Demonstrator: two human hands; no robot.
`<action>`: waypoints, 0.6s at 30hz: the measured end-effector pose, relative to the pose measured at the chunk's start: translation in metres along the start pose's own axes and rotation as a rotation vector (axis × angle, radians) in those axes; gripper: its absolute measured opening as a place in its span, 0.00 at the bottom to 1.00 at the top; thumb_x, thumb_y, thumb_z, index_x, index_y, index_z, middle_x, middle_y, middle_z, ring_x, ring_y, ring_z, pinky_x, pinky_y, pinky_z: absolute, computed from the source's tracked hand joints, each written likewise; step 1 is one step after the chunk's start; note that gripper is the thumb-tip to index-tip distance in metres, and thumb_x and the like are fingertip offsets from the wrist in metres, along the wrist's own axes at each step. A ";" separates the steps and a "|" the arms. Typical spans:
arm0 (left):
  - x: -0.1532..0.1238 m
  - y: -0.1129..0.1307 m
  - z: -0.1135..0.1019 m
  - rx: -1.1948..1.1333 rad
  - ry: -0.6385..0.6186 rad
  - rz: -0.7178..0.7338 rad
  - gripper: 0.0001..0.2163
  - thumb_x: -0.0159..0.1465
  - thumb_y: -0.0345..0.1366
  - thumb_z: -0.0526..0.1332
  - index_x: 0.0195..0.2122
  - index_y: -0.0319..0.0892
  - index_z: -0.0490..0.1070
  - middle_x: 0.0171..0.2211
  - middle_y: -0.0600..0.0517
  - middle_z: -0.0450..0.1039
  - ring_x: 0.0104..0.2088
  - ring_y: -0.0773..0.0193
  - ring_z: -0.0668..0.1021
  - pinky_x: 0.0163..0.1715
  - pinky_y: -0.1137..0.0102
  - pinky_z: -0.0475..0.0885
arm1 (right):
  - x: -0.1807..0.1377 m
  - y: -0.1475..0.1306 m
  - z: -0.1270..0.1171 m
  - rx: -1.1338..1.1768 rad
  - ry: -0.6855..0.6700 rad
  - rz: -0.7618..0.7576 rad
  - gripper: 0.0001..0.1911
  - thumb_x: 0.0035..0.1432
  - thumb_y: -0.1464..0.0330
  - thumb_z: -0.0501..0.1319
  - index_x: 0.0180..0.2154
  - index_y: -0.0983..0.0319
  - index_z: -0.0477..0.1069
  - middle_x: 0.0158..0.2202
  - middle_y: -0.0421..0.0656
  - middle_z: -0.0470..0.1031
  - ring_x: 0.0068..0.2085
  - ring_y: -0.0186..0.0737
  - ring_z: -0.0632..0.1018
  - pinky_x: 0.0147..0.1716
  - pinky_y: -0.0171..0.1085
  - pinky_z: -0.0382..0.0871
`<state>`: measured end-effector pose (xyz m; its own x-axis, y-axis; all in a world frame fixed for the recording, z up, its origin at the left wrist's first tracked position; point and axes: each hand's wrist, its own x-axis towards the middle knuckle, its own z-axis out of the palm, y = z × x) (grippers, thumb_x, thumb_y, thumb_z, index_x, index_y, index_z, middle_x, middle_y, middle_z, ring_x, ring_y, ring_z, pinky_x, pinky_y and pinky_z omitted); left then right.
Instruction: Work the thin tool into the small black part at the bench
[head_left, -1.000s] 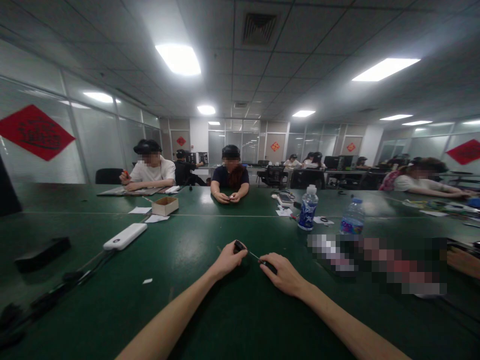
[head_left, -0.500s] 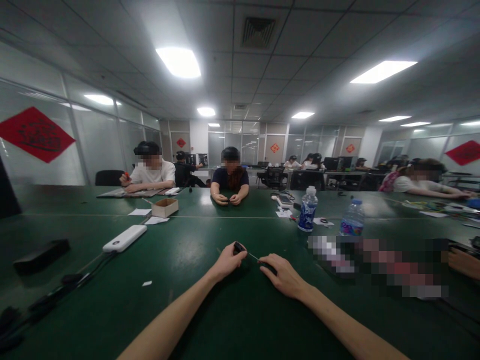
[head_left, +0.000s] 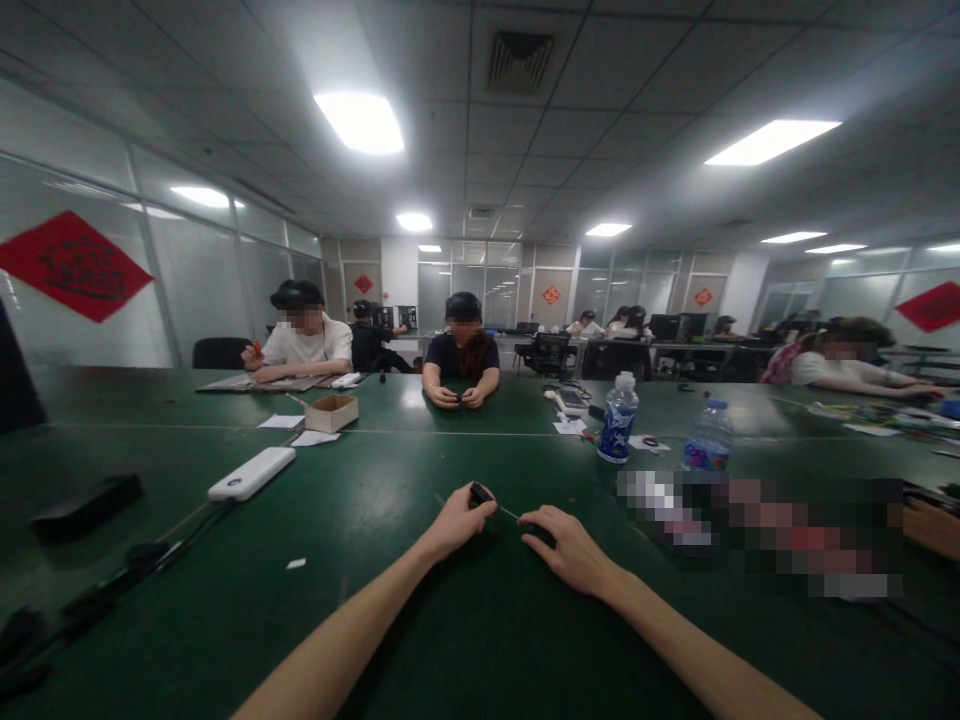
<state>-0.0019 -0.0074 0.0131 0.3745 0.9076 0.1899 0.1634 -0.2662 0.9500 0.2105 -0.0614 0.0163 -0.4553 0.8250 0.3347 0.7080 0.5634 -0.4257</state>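
Both my forearms reach out over a dark green table [head_left: 420, 620]. My left hand [head_left: 456, 521] is closed around a small black object [head_left: 478, 493] that pokes out above its fingers. My right hand [head_left: 571, 548] is closed on the dark handle [head_left: 541, 533] of a thin tool. The tool's slim metal shaft [head_left: 508, 514] runs from my right hand toward the black object in my left. The two hands are a short gap apart, resting low over the tabletop.
A white power bank [head_left: 251, 473] with a cable lies to the left, a black box [head_left: 86, 507] farther left. A cardboard box [head_left: 334, 411] and two water bottles [head_left: 616, 417] stand beyond. People sit across the table; another person's hand [head_left: 930, 525] shows at right.
Hardly anything differs. Both hands keep their grip and stay in the same spot; only the view shifts slightly.
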 end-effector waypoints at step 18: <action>-0.001 0.004 0.000 0.006 -0.001 -0.010 0.10 0.56 0.40 0.59 0.33 0.38 0.65 0.20 0.59 0.62 0.20 0.71 0.65 0.22 0.74 0.61 | 0.001 -0.006 -0.001 0.001 0.008 -0.018 0.14 0.62 0.61 0.53 0.45 0.61 0.69 0.41 0.44 0.73 0.41 0.40 0.73 0.43 0.39 0.66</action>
<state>-0.0016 -0.0097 0.0167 0.3739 0.9098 0.1800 0.1723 -0.2589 0.9504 0.2062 -0.0642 0.0202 -0.4633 0.8146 0.3490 0.6992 0.5779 -0.4208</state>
